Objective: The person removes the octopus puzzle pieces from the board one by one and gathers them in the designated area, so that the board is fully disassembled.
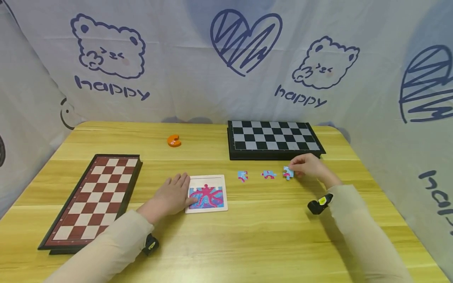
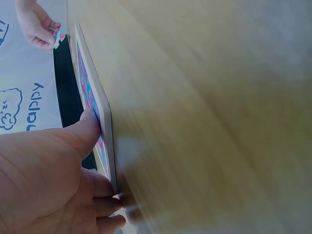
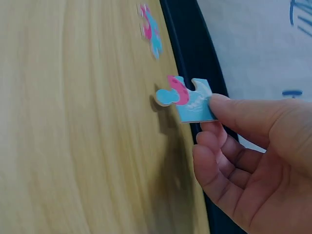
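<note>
A jigsaw tray (image 1: 206, 210) with a pale frame holds a partly assembled picture of a pink octopus on blue. Its upper strip shows bare backing. My left hand (image 1: 173, 195) lies at the tray's left side, fingers stretched forward and thumb resting on the picture; the left wrist view shows the thumb (image 2: 87, 130) over the frame. My right hand (image 1: 308, 167) pinches a blue and pink puzzle piece (image 3: 192, 103) between thumb and fingers, tilted above its shadow on the table. Two more puzzle pieces, one near the tray (image 1: 242, 175) and one farther right (image 1: 268, 174), lie between the hands.
A black and white chessboard (image 1: 276, 135) stands at the back, just beyond the right hand. On the left lies a brown and white chessboard (image 1: 97, 192), close to the left forearm. An orange C-shaped piece (image 1: 174, 140) sits farther back. A printed curtain (image 1: 184, 59) hangs behind the table.
</note>
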The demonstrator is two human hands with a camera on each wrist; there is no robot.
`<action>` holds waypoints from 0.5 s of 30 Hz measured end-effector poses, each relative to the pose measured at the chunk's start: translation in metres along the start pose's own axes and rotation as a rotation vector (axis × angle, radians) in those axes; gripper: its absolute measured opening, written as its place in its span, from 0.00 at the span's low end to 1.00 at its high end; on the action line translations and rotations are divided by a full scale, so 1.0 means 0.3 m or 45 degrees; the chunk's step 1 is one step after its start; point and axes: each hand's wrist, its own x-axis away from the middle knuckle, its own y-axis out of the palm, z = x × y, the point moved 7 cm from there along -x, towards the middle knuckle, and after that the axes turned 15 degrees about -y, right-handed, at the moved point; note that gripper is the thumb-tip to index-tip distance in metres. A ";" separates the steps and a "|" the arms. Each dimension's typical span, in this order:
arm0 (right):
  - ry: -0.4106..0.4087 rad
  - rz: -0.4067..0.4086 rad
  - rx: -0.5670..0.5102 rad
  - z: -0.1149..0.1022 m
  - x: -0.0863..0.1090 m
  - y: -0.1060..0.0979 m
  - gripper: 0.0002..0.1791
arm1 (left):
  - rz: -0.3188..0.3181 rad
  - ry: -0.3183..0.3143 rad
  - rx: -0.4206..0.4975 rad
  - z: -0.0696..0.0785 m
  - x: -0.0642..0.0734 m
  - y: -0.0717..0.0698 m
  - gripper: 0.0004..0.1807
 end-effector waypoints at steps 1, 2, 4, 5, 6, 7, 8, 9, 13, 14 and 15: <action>0.013 -0.004 -0.010 0.014 0.000 -0.003 0.10 | -0.001 -0.001 0.001 0.000 0.000 0.000 0.40; 0.028 -0.006 -0.020 0.027 0.001 -0.005 0.10 | 0.000 -0.001 0.002 0.000 -0.001 -0.001 0.40; 0.056 -0.012 -0.017 0.046 0.001 -0.010 0.10 | -0.003 -0.002 0.005 0.000 -0.001 -0.002 0.40; 0.072 -0.015 -0.012 0.054 0.000 -0.012 0.10 | -0.004 -0.002 0.006 0.001 -0.001 -0.002 0.40; 0.082 -0.016 -0.007 0.061 0.000 -0.014 0.10 | -0.004 -0.002 0.005 0.001 -0.001 -0.002 0.40; 0.092 -0.017 -0.005 0.066 0.000 -0.016 0.10 | -0.004 -0.002 0.002 0.001 -0.002 -0.002 0.40; 0.100 -0.018 0.004 0.071 0.000 -0.018 0.10 | -0.004 -0.003 0.001 0.001 -0.002 -0.002 0.40; 0.105 -0.020 0.016 0.074 0.000 -0.020 0.11 | -0.005 -0.004 0.000 0.001 -0.002 -0.002 0.40; 0.126 -0.028 0.034 0.082 0.001 -0.022 0.11 | -0.002 -0.004 -0.008 0.001 -0.001 -0.001 0.40; 0.124 -0.033 0.037 0.081 0.001 -0.021 0.11 | -0.001 -0.004 -0.008 0.001 -0.001 -0.001 0.40; 0.119 -0.039 0.041 0.080 0.002 -0.021 0.11 | 0.000 -0.003 -0.007 0.001 -0.001 -0.001 0.40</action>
